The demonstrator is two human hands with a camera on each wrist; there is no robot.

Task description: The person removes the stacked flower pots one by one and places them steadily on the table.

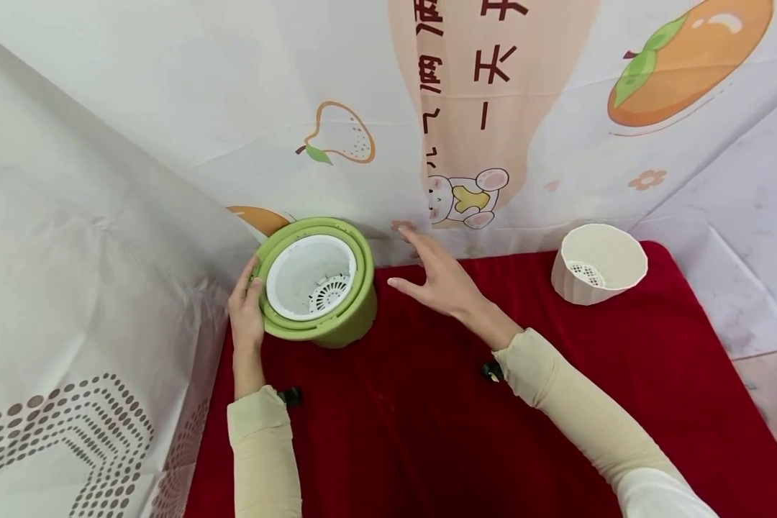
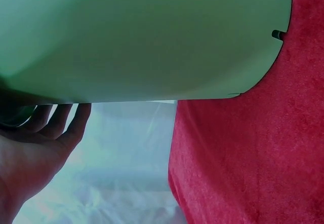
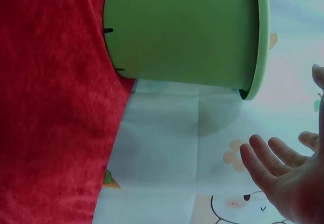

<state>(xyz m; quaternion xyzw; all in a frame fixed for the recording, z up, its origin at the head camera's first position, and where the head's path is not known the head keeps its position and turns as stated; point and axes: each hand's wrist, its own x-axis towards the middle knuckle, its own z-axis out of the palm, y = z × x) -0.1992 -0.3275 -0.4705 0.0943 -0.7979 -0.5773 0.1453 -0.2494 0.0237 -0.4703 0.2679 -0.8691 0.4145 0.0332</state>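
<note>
A green flowerpot (image 1: pixel 352 327) stands at the back left of the red cloth, with a white pot (image 1: pixel 311 252) nested inside it. Slots pierce the white pot's bottom. My left hand (image 1: pixel 246 313) holds the green pot's rim at its left side, thumb up at the rim and the other fingers against the outside. In the left wrist view, those fingers (image 2: pixel 76 125) curl up beside the green wall. To the right of the pots, my right hand (image 1: pixel 447 280) hovers apart from them, fingers spread and nothing in its grasp.
A cream ribbed pot (image 1: pixel 579 277) with a perforated bottom stands at the back right of the red cloth (image 1: pixel 414 424). Behind the table hangs a white printed curtain (image 1: pixel 233 93), close to the pots. Another white sheet (image 1: pixel 103 288) hangs along the left edge.
</note>
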